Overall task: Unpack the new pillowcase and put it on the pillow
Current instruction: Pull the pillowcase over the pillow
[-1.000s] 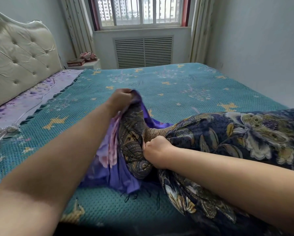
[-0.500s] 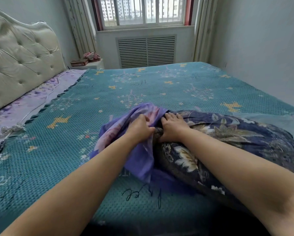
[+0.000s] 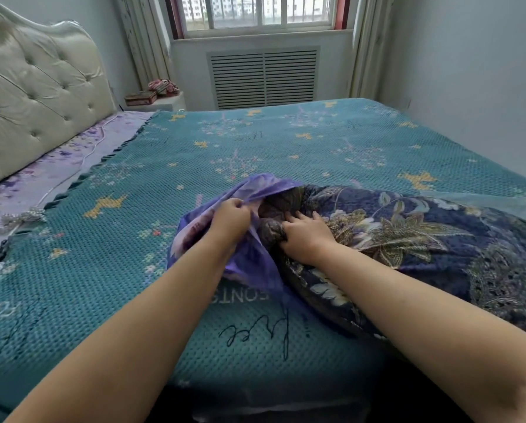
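Note:
A pillow in a dark blue floral cover (image 3: 423,236) lies on the bed at the right. At its left end a purple pillowcase (image 3: 249,264) is bunched, its open mouth facing the pillow. My left hand (image 3: 229,221) grips the upper edge of the purple fabric. My right hand (image 3: 306,236) holds the dark patterned end of the pillow (image 3: 274,230) at that opening, thumb curled under it. How far the pillow sits inside the case is hidden by the folds.
The teal patterned bedspread (image 3: 133,245) covers the bed. A cream tufted headboard (image 3: 33,87) stands at the left, with a lilac sheet (image 3: 51,169) below it. A small nightstand (image 3: 161,100) with items sits by the window. A grey wall runs along the right.
Both hands and the fabric came down from a raised position onto the bed. The pillow now lies flat, and the purple case's mouth is held open wider at its end.

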The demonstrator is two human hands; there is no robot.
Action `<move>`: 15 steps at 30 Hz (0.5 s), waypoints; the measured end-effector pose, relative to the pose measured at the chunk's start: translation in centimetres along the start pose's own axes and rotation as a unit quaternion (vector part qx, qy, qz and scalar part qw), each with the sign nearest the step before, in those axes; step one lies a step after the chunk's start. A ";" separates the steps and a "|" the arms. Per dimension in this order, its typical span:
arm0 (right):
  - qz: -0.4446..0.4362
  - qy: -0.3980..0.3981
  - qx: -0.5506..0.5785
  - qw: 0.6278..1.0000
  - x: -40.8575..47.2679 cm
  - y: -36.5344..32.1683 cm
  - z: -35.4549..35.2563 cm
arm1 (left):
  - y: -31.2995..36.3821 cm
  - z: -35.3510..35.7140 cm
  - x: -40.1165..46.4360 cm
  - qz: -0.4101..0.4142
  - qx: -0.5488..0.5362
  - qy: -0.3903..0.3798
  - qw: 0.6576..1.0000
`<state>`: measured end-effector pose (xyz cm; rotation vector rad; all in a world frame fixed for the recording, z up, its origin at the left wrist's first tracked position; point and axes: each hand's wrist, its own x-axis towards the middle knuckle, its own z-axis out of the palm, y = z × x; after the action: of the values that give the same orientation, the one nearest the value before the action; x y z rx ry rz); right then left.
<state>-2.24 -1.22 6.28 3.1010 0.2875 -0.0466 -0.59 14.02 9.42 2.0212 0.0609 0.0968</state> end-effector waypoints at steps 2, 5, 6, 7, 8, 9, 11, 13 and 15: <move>0.027 0.012 0.037 0.999 0.1 0.5 -0.2 | 0.3 -0.3 -0.6 -0.070 -0.187 -0.019 0.980; 0.098 0.042 0.126 0.986 0.3 1.4 -1.0 | -0.2 0.8 -3.3 -0.016 -0.031 -0.068 0.997; 0.110 0.047 0.147 0.982 0.3 1.5 -1.1 | -1.1 1.2 -4.4 0.023 0.076 -0.071 0.994; 0.114 0.056 0.161 0.979 0.4 1.4 -1.1 | -2.1 1.3 -5.4 0.043 0.137 -0.078 0.987; 0.115 0.064 0.173 0.976 0.3 1.2 -1.0 | -3.1 1.3 -6.1 0.042 0.163 -0.089 0.982; 0.114 0.073 0.185 0.973 0.2 0.9 -0.8 | -4.4 1.1 -6.1 0.037 0.211 -0.080 0.974; 0.109 0.082 0.201 0.970 0.2 0.3 -0.4 | -6.0 0.1 -5.9 0.038 0.371 -0.056 0.926; 0.104 0.084 0.202 0.970 0.2 0.2 -0.3 | -6.4 -0.7 -5.3 0.021 0.429 -0.049 0.902; 0.104 0.089 0.210 0.968 0.3 0.4 -0.6 | -6.1 -0.7 -5.4 0.013 0.432 -0.060 0.900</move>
<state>-1.85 -1.58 6.85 3.5435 -0.0595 0.2038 -6.01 16.89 3.98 2.9153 -0.0066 -0.0553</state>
